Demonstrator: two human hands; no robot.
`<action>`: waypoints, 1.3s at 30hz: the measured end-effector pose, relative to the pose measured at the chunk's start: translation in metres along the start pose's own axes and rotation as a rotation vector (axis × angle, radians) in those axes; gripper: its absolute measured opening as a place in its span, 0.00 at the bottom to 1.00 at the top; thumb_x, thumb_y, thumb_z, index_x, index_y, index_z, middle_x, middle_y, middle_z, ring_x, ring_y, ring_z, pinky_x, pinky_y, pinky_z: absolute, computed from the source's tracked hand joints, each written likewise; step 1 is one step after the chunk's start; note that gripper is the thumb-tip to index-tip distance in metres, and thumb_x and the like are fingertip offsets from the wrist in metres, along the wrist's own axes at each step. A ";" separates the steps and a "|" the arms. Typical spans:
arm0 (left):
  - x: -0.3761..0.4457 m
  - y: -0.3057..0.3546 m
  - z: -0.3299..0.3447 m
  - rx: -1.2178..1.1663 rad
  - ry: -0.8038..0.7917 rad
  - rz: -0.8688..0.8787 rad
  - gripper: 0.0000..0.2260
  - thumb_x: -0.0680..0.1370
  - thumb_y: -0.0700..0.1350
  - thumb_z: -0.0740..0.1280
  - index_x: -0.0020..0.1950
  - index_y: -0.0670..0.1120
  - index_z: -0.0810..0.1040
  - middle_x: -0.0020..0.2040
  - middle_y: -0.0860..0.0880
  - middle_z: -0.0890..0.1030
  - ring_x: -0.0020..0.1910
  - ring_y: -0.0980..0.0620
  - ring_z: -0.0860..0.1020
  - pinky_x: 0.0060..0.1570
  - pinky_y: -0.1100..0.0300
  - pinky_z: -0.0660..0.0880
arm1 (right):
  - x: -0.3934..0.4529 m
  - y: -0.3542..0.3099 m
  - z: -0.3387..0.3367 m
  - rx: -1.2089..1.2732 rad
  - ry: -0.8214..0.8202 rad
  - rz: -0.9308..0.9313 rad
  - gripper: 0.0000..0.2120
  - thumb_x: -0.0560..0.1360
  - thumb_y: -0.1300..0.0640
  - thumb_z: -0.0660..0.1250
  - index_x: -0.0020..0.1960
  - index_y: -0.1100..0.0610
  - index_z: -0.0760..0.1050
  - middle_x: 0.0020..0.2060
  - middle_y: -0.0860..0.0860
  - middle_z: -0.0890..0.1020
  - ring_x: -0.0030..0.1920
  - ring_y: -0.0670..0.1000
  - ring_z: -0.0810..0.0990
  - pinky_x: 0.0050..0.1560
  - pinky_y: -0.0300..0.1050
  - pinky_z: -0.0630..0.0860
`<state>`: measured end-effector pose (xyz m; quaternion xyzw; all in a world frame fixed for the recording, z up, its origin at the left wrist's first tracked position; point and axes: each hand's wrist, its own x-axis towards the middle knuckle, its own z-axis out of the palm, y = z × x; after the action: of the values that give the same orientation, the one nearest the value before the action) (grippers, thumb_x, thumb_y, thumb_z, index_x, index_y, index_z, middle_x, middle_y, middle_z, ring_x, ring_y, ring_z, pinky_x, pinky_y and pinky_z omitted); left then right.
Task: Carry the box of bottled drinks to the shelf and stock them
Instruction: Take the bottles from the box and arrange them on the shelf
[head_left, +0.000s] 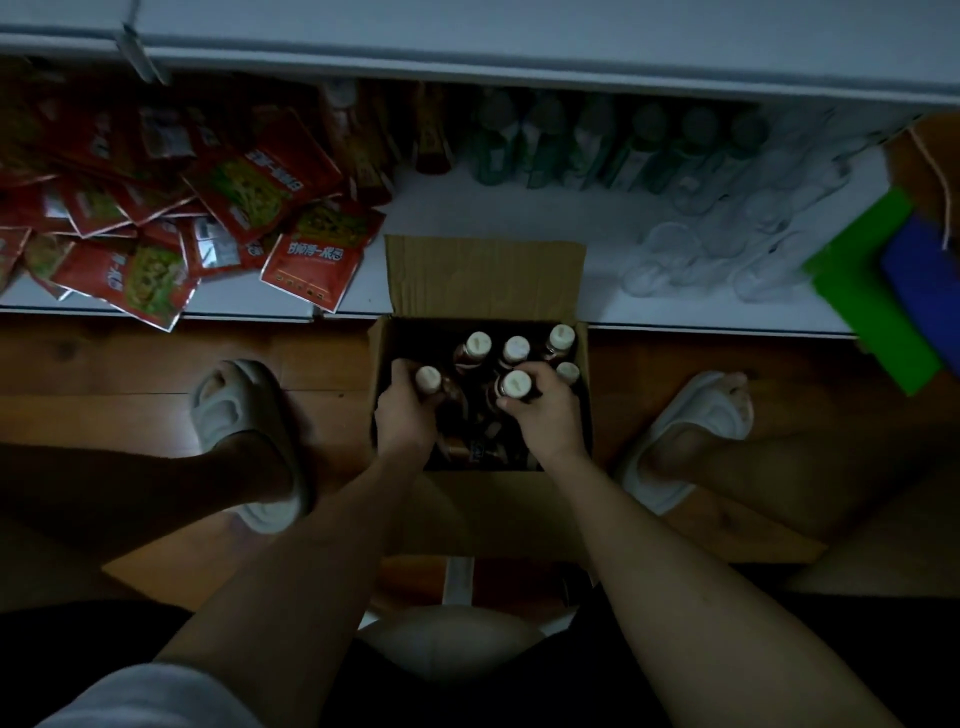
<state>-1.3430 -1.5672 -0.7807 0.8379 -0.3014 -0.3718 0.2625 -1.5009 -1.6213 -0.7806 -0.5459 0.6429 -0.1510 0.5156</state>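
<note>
Head view: each hand's grip, left hand (405, 415) and right hand (545, 410), clasps an upright, cap-up bottle.

Dim light falls on a wooden floor (130, 364) beneath white shelving (519, 218).

Both bare forearms reach forward and down from the bottom of the view, converging toward the middle. The left hand (405, 410) is curled, knuckles up, fingers wrapped around the neck of a bottle (430, 382) just under its pale cap. The right hand (545, 408) is likewise closed, fingers bent around the neck of a second bottle (516, 385). The two hands sit side by side, slightly apart. Bare legs are spread wide to either side, each foot in a pale slipper, toes pointing forward
</note>
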 end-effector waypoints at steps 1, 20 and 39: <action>-0.006 0.003 -0.007 -0.028 0.006 0.035 0.13 0.77 0.41 0.67 0.60 0.46 0.70 0.57 0.46 0.80 0.56 0.46 0.77 0.50 0.55 0.72 | -0.005 -0.004 -0.001 0.019 0.008 -0.011 0.15 0.69 0.57 0.74 0.52 0.44 0.75 0.51 0.45 0.82 0.55 0.48 0.79 0.56 0.50 0.77; -0.047 0.103 -0.116 -0.453 -0.118 0.506 0.12 0.76 0.40 0.69 0.56 0.54 0.75 0.54 0.52 0.80 0.56 0.55 0.78 0.58 0.54 0.76 | -0.066 -0.142 -0.067 0.378 0.140 -0.348 0.14 0.69 0.59 0.76 0.50 0.51 0.76 0.45 0.44 0.82 0.42 0.33 0.79 0.43 0.27 0.74; -0.028 0.237 -0.269 -0.243 -0.108 0.856 0.14 0.79 0.42 0.66 0.63 0.52 0.73 0.56 0.49 0.79 0.57 0.52 0.79 0.52 0.57 0.78 | -0.059 -0.330 -0.135 0.140 0.131 -0.638 0.20 0.64 0.45 0.77 0.47 0.51 0.70 0.44 0.51 0.81 0.46 0.52 0.83 0.49 0.55 0.81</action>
<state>-1.2213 -1.6505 -0.4523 0.5802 -0.5884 -0.3056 0.4730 -1.4398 -1.7384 -0.4444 -0.6723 0.4593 -0.3833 0.4360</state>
